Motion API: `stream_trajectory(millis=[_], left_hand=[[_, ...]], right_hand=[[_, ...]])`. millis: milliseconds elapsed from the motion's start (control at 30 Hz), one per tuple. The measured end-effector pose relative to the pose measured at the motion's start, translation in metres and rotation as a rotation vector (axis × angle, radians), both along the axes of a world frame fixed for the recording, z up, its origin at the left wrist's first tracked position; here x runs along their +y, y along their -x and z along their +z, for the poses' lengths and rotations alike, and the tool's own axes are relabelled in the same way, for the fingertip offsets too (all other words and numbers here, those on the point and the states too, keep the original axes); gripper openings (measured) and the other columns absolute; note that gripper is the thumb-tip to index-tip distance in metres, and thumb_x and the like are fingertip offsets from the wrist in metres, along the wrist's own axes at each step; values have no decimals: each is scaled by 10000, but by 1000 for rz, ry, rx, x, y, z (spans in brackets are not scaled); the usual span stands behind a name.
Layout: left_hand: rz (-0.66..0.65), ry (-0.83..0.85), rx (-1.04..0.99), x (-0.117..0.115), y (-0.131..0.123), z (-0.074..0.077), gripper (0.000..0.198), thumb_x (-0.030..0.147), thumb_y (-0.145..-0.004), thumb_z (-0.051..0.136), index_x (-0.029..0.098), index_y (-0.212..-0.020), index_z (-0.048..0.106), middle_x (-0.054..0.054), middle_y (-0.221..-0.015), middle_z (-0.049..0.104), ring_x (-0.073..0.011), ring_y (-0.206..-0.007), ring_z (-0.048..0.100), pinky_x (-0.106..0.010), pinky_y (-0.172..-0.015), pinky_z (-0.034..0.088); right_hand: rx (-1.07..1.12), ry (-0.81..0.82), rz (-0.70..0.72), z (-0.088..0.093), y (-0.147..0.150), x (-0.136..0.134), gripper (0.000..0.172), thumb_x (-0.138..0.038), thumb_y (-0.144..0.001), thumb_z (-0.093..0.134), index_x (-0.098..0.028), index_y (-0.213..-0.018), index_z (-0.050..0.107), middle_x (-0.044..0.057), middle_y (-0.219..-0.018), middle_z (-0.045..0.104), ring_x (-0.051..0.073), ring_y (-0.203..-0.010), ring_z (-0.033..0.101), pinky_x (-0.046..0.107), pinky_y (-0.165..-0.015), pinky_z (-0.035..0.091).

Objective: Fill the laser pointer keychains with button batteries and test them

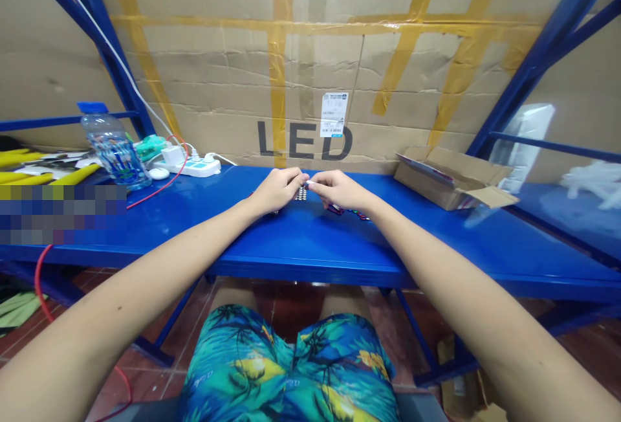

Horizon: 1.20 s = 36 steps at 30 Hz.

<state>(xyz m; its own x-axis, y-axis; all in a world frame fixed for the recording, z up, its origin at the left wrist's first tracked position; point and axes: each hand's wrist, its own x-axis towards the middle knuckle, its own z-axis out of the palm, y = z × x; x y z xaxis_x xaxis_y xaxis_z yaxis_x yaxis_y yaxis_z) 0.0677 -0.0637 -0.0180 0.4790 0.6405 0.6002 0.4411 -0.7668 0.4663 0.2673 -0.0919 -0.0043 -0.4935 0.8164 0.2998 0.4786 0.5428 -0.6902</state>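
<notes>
Evidently the work was partway along, as far as the view let one judge. Near the far edge of the blue worktop (310, 247), about midway between its left and right ends, the left hand (281, 188) and the right hand (339, 190) met fingertip to fingertip, each with thumb and fingers pinched in on a small piece (307, 184) between them. That piece was too small to make out, with only a touch of blue and white showing. Just below the fingertips sat a cluster of silver balls (301, 193) in tidy rows; whether the left fingers also touched them could not be told. Those rows looked like the part in order. Coloured sticks (334, 209), some under the right palm and some trailing out toward the right wrist, lay in no order that could be seen, so they seemed the part not yet dealt with. How many there were could not be counted, since the hand hid some. Farther off, an open cardboard box (436, 179) stood toward the far right corner, and a water bottle (114, 147) and a power strip (196, 166) stood toward the far left corner, all well apart from both hands.
</notes>
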Motion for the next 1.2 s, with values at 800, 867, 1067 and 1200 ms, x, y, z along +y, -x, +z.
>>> stream_trajectory(millis=[800, 867, 1067, 1200], left_hand=[[-372, 830, -719, 19, 11, 7, 732, 780, -858, 409, 112, -887, 708, -131, -785, 668, -189, -691, 597, -291, -572, 429], [-382, 840, -720, 19, 12, 7, 732, 778, -864, 397, 117, -890, 708, -128, -790, 671, -188, -694, 598, -293, -580, 438], [-367, 828, -704, 20, 11, 7, 719, 765, -872, 381, 124, -891, 707, -137, -805, 684, -205, -709, 610, -310, -597, 448], [-355, 816, -700, 20, 12, 7, 696, 748, -876, 394, 128, -899, 709, -141, -825, 694, -212, -725, 618, -320, -615, 450]], right_hand=[[-20, -154, -104, 3, -3, 3, 267, -301, -806, 485, -139, -708, 674, -17, -565, 493, 116, -566, 402, 283, -584, 300], [-26, -151, -107, 3, -4, 3, 267, -302, -801, 487, -138, -706, 677, -16, -564, 502, 116, -563, 403, 283, -580, 298], [14, -151, -83, 4, -4, 4, 269, -307, -805, 497, -134, -738, 691, -7, -587, 544, 122, -576, 437, 285, -594, 325], [-20, -156, -97, 5, -4, 2, 264, -307, -804, 502, -138, -722, 688, -1, -607, 559, 124, -583, 449, 286, -600, 334]])
